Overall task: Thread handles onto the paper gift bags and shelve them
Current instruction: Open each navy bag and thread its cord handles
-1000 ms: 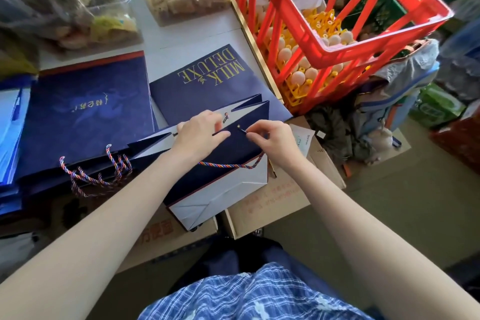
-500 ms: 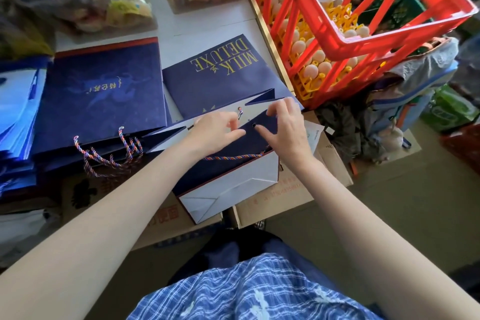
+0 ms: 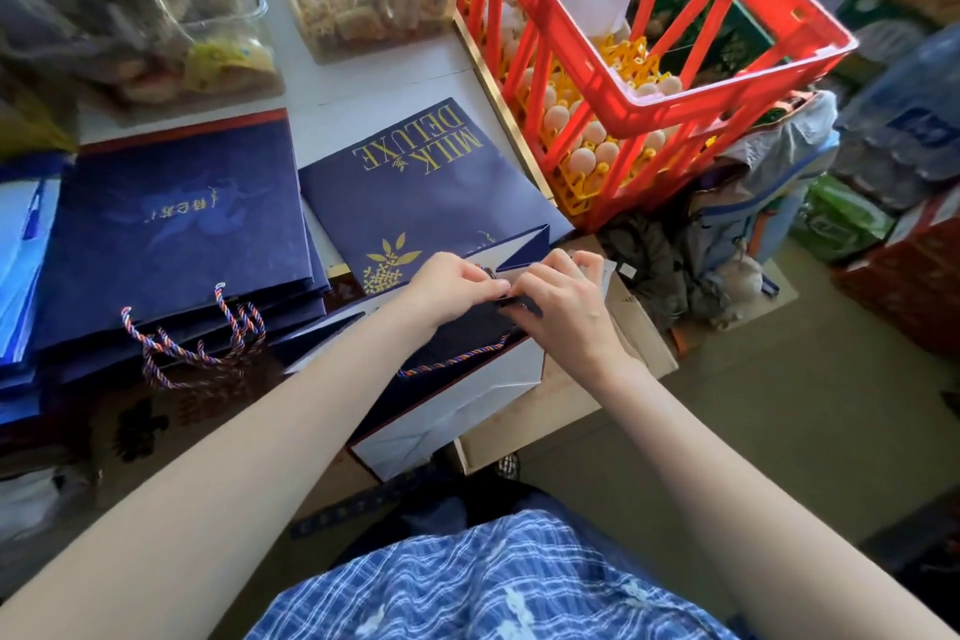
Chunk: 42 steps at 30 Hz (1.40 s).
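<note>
Since a second ago the two hands have drawn together at the top edge of the navy gift bag (image 3: 457,327), where they now nearly touch. The left hand (image 3: 451,282) pinches the bag's rim with curled fingers; the right hand (image 3: 563,303) curls over the rim beside it, fingers clamped on the braided cord handle (image 3: 452,363), which loops below across the bag. The bag lies flat on the worktop (image 3: 395,83) edge and cardboard boxes (image 3: 582,395), beside a stack of finished bags (image 3: 171,229)
</note>
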Each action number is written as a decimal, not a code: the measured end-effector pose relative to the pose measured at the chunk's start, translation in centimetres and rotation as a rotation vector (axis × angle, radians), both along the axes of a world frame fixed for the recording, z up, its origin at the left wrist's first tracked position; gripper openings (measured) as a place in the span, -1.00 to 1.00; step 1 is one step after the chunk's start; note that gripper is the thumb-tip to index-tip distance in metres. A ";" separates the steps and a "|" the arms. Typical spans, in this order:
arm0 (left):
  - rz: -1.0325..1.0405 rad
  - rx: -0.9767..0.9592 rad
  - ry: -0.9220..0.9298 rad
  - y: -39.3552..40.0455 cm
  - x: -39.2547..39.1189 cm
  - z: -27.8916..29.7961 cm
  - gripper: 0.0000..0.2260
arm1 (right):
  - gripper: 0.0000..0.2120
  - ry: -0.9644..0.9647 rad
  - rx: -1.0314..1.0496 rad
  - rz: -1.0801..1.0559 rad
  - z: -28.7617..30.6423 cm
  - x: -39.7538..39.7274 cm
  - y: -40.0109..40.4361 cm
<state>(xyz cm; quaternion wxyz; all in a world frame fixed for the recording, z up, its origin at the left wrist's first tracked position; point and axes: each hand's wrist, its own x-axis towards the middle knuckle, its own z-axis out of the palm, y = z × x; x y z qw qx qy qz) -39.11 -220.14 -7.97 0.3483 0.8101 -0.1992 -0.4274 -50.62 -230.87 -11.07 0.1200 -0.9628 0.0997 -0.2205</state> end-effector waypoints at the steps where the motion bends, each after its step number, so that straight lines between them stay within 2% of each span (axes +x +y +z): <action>1: 0.022 0.003 0.000 -0.4 0.0 0.1 -0.75 | -0.84 -0.014 -0.021 -0.008 0.2 -0.1 0.0; 4: 0.040 0.001 -0.027 -1.3 -0.1 0.4 -0.71 | -0.79 -0.042 -0.065 -0.026 1.0 -0.3 -0.2; 7: 0.063 -0.010 -0.166 -1.8 -0.6 0.6 -0.76 | -0.83 0.028 -0.093 -0.035 1.6 -0.4 -0.6; 10: 0.097 -0.010 -0.224 -2.2 -1.6 0.2 -0.83 | -0.89 0.105 0.015 -0.022 1.5 -0.8 -1.1; 13: 0.203 -0.088 -0.119 -3.1 -1.7 -0.5 -0.91 | -0.86 0.126 0.125 -0.045 1.5 -1.8 -1.4; 15: 0.160 -0.086 -0.131 -3.2 -1.7 -0.1 -0.90 | -0.84 0.172 0.207 -0.076 1.8 -2.2 -1.4; 19: 0.092 -0.198 -0.002 -2.3 -1.5 -0.2 -0.93 | -0.84 0.232 0.615 -0.148 3.1 -2.2 -1.3; 20: 0.101 -0.219 0.011 -2.0 -1.7 -0.1 -0.93 | -0.85 0.224 0.662 -0.189 3.2 -2.0 -1.3; 26: 0.208 -0.305 0.037 -1.5 -2.2 0.6 -0.93 | -0.89 0.188 0.705 -0.326 3.2 -1.1 -0.5; 30: 0.223 -0.284 0.087 -0.9 -2.1 0.7 -0.94 | -0.89 0.173 0.730 -0.323 3.3 -0.8 0.3; 33: 0.291 -0.202 0.224 -1.0 -1.9 1.2 -0.82 | -0.89 0.076 0.795 -0.416 3.2 -0.8 0.0; 35: 0.215 -0.039 0.297 -1.1 -1.8 1.5 -0.74 | -0.90 0.025 0.912 -0.444 3.4 -0.9 -0.4; 38: 0.042 0.152 0.289 -1.9 -2.0 1.4 -0.66 | -0.93 0.035 0.962 -0.366 3.6 -1.2 0.1; 42: -0.003 0.169 0.436 -2.8 -1.5 1.6 -0.73 | -0.94 -0.009 0.999 -0.288 3.6 -2.3 0.3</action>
